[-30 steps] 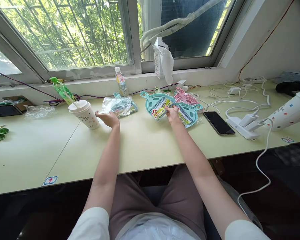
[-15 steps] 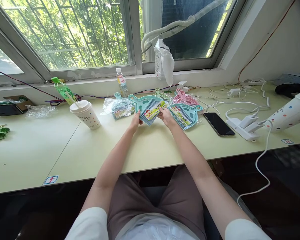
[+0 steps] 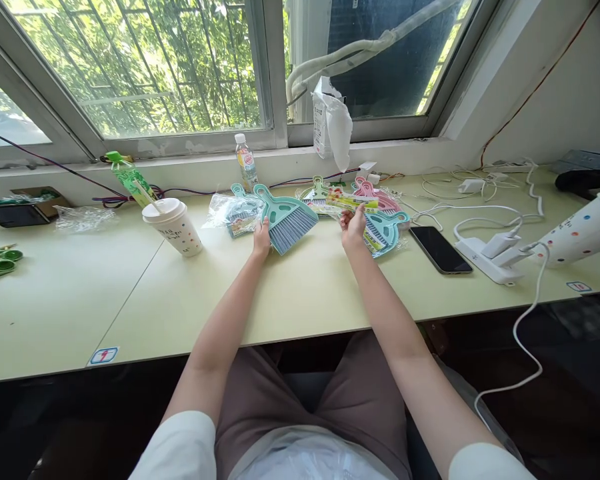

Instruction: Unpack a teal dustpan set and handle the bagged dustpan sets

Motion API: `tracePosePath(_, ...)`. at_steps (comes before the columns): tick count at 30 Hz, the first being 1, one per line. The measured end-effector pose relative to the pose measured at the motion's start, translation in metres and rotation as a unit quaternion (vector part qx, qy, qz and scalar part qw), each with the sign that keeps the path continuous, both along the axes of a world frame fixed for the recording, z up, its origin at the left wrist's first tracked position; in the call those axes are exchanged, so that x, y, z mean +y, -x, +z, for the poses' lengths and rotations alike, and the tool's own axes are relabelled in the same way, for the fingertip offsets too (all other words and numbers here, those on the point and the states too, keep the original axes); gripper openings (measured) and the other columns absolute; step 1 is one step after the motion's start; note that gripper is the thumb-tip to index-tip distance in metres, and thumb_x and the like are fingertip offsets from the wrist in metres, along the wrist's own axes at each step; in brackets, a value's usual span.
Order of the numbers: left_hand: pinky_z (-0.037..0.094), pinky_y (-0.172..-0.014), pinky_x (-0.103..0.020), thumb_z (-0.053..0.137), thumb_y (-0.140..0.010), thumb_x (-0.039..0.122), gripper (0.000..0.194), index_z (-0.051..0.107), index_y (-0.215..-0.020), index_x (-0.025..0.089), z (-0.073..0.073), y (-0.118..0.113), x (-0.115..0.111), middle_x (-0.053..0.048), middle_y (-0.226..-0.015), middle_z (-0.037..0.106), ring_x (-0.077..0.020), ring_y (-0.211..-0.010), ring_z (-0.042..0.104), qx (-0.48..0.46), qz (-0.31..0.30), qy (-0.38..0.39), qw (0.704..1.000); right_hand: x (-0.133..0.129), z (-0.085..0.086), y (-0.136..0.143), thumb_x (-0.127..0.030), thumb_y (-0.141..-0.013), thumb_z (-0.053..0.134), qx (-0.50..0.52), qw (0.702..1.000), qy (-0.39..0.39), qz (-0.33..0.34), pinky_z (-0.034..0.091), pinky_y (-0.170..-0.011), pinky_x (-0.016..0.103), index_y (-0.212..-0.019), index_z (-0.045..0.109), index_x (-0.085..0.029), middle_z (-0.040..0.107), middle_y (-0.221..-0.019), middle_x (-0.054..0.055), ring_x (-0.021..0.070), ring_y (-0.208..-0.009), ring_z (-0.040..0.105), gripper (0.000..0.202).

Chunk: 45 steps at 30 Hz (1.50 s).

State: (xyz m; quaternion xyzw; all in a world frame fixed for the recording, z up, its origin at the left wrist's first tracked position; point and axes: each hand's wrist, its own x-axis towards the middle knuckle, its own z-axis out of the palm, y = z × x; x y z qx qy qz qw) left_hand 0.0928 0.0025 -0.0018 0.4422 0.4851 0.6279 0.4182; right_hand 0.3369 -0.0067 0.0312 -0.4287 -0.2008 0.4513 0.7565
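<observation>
Brush: right of the left hand, bristles angled down.
Left grip: closed on brush.
Right hand: raised, pinching label.

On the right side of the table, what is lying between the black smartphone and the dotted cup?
Between the smartphone and the dotted cup lies a white power strip with white plugs in it, as the head view shows.
</observation>
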Motion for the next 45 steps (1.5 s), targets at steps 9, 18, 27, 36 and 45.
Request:
tracePosePath(9,0.041,-0.094,-0.034,0.051,-0.095,0.045,0.030,0.061,-0.080,0.022,-0.002,-0.008,-0.004,-0.005,-0.088,0.062,-0.0230,-0.097,0.059,0.127,-0.018,-0.033,0.991,-0.004,-0.009,-0.006,-0.028,-0.098,0.047,0.036,0.999,-0.006,0.001,0.058,-0.059,0.019,-0.102,0.062,-0.024,0.075,-0.102,0.000,0.0071,-0.066,0.066,0.016)
tracePosePath(18,0.039,-0.077,-0.032,0.049,-0.095,0.053,0.032,0.060,-0.091,0.023,0.016,-0.028,-0.039,-0.004,-0.069,0.055,-0.0258,-0.079,0.059,0.260,-0.009,-0.102,0.960,-0.027,-0.009,0.056,-0.043,-0.085,0.065,-0.488,0.865,-0.070,0.093,0.054,-0.088,0.035,-0.107,0.068,-0.025,0.061,-0.116,0.010,0.0230,-0.100,0.062,0.029)
tracePosePath(27,0.033,-0.064,-0.029,0.027,-0.102,0.053,0.047,0.055,-0.118,0.019,0.027,-0.034,-0.058,-0.006,-0.075,0.065,-0.0242,-0.075,0.064,0.501,-0.007,-0.131,0.855,-0.023,-0.013,0.058,-0.053,-0.093,0.049,-0.639,0.764,-0.091,0.003,0.052,-0.081,0.035,-0.106,0.060,-0.020,0.052,-0.114,0.012,0.0241,-0.102,0.058,0.037)
tracePosePath(36,0.035,-0.066,-0.030,0.025,-0.103,0.049,0.046,0.059,-0.111,0.020,0.025,-0.031,-0.049,-0.007,-0.079,0.065,-0.0228,-0.077,0.062,0.489,0.007,-0.119,0.864,-0.022,0.000,0.054,-0.052,-0.083,0.058,-0.576,0.812,-0.085,0.037,0.048,-0.077,0.030,-0.084,0.056,-0.021,0.052,-0.101,0.005,0.0153,-0.076,0.053,0.032)
tracePosePath(45,0.038,-0.070,-0.032,0.022,-0.103,0.042,0.048,0.050,-0.070,0.021,0.026,0.033,-0.004,-0.005,-0.067,0.053,-0.0203,-0.072,0.054,0.336,0.168,-0.021,0.926,-0.032,0.024,0.041,-0.063,-0.091,0.040,-0.362,0.911,-0.128,0.148,0.050,-0.073,0.032,-0.087,0.055,-0.023,0.061,-0.088,0.005,0.0192,-0.082,0.060,0.044)
